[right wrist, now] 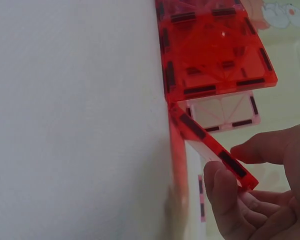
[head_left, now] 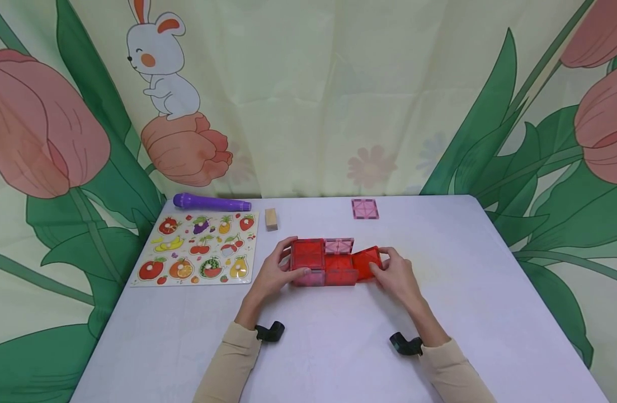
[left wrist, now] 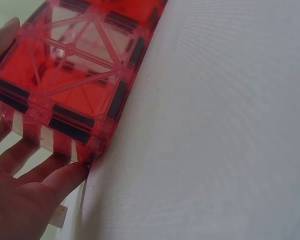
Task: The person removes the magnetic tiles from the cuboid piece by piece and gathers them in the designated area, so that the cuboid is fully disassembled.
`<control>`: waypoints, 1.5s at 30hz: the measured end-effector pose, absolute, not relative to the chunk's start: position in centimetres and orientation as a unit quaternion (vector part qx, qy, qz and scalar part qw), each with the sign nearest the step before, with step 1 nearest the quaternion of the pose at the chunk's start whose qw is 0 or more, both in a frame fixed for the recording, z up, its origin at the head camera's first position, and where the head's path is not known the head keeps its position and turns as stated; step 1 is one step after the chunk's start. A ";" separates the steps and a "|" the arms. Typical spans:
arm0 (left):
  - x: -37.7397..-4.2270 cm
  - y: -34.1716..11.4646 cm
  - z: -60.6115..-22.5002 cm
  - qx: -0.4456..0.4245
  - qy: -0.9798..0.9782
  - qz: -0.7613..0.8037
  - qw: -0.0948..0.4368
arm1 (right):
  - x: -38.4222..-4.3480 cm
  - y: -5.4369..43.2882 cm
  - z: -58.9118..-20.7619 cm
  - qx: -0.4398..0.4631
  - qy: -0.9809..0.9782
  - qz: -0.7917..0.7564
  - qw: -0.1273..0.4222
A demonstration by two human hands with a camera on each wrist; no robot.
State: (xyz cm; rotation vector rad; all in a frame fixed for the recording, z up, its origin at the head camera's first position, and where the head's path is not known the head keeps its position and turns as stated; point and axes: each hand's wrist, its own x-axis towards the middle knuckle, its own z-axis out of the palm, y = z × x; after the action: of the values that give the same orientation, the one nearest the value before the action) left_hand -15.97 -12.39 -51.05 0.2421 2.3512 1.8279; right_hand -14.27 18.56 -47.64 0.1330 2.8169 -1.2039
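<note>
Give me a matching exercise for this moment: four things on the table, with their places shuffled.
Things
1. Purple microphone-shaped toy
2. Wooden block
3. Loose pink tile
4. Tilted red tile

Places
A. Pinched by the right hand
B. Beside the right edge of the fruit board
C. Behind the fruit board
D. Behind the joined tiles, apart from them

Pairs: 1-C, 2-B, 3-D, 4-A

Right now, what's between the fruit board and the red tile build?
In the head view, the left hand, holding the red tile build; some white tablecloth shows between that hand and the fruit board.
</note>
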 end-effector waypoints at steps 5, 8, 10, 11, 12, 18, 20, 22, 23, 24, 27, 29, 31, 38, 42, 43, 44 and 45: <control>-16.0 -12.3 -51.0 0.080 0.783 0.611 0.078 | -14.0 18.9 -48.1 0.044 0.914 -0.398 0.068; -16.0 -12.4 -51.1 0.080 0.784 0.611 0.076 | -14.0 19.0 -48.4 0.046 0.910 -0.405 0.070; -16.0 -12.4 -51.1 0.080 0.784 0.610 0.075 | -14.0 19.1 -48.6 0.045 0.909 -0.410 0.069; -16.0 -12.4 -51.1 0.079 0.785 0.610 0.075 | -14.0 19.1 -48.6 0.045 0.908 -0.411 0.069; -16.0 -12.4 -51.1 0.079 0.785 0.609 0.074 | -14.1 19.1 -48.7 0.045 0.907 -0.412 0.068; -16.1 -12.3 -51.3 0.078 0.785 0.610 0.073 | -14.1 19.4 -48.9 0.046 0.905 -0.418 0.063; -16.1 -12.3 -51.4 0.077 0.785 0.610 0.074 | -14.2 19.5 -48.8 0.046 0.904 -0.421 0.058; -16.1 -12.4 -51.4 0.076 0.785 0.610 0.074 | -14.2 19.6 -48.7 0.049 0.903 -0.424 0.052; -16.1 -12.4 -51.5 0.076 0.785 0.610 0.074 | -14.3 19.7 -48.7 0.052 0.902 -0.425 0.049; -16.1 -12.4 -51.5 0.076 0.785 0.610 0.074 | -14.3 19.7 -48.6 0.057 0.901 -0.427 0.046; -16.1 -12.3 -51.5 0.074 0.786 0.609 0.073 | -14.5 20.0 -48.4 0.065 0.900 -0.430 0.034; -16.0 -12.3 -51.4 0.072 0.787 0.608 0.073 | -14.8 20.2 -48.4 0.074 0.899 -0.431 0.027; -16.0 -12.3 -51.4 0.070 0.787 0.608 0.073 | -15.0 20.5 -48.4 0.080 0.897 -0.434 0.023; -16.0 -12.4 -51.4 0.074 0.784 0.612 0.076 | -16.0 21.5 -48.7 0.103 0.894 -0.436 0.008; -16.0 -12.4 -51.4 0.074 0.784 0.612 0.077 | -16.6 22.1 -48.8 0.107 0.891 -0.441 -0.002; -16.0 -12.4 -51.4 0.074 0.784 0.612 0.077 | -16.8 22.2 -48.8 0.107 0.891 -0.442 -0.006; -16.0 -12.4 -51.4 0.073 0.784 0.611 0.077 | -17.0 22.4 -48.8 0.109 0.890 -0.442 -0.009; -16.0 -12.4 -51.4 0.073 0.784 0.612 0.077 | -17.1 22.6 -48.8 0.109 0.890 -0.442 -0.013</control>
State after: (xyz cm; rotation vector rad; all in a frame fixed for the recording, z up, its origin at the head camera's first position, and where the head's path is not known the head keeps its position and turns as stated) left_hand -15.96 -12.41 -51.37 0.2196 2.3476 1.8331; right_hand -17.14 22.58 -48.85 0.3449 2.8196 -1.4000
